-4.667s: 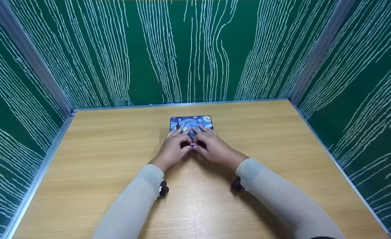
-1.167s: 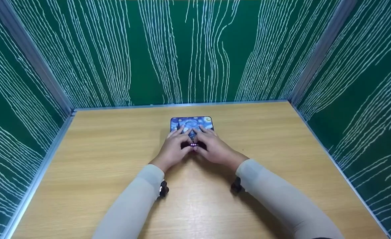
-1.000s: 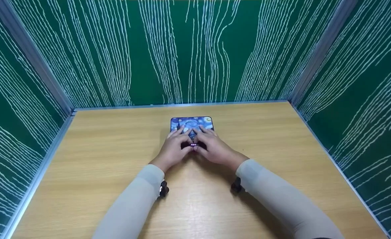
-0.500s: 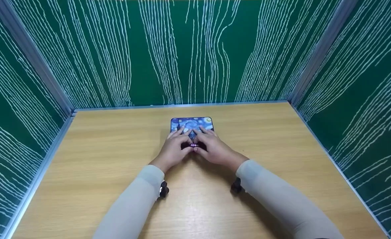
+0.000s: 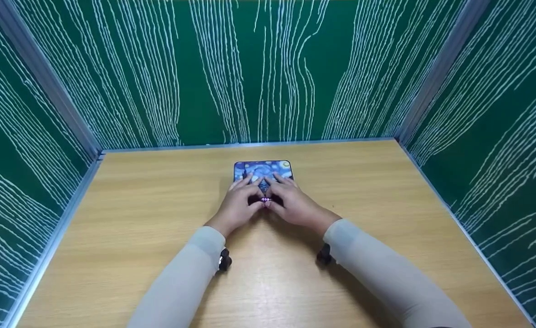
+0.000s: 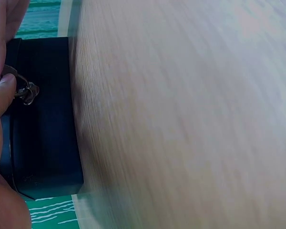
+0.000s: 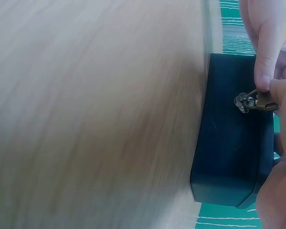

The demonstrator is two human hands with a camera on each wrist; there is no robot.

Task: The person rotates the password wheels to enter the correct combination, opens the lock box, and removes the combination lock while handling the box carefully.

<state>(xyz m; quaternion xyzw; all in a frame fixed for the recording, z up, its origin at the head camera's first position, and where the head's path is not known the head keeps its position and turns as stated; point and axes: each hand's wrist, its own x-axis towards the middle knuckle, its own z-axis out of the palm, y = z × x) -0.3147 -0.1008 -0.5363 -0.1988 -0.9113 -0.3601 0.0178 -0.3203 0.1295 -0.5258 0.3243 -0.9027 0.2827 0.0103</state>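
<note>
A dark metal box point(image 6: 45, 138) with rounded corners lies on the table; its lid point(image 5: 262, 167) carries a blue swirling night-sky painting. A small brass-coloured padlock point(image 7: 265, 101) hangs by its shackle from the silvery hasp point(image 7: 240, 102) on the box's near side. My left hand point(image 5: 238, 202) and right hand point(image 5: 293, 201) meet at that side, thumbs and index fingers pinching the padlock between them. Other fingers of both hands rest on the lid. Most of the padlock is hidden behind the fingertips, so whether its shackle is locked cannot be told.
The wooden table point(image 5: 158, 200) extends around the box on all sides. Green panels point(image 5: 204, 91) with wavy white lines stand at the back, left and right, joined by grey metal posts point(image 5: 436, 77). Dark wrist devices point(image 5: 224, 259) sit below both forearms.
</note>
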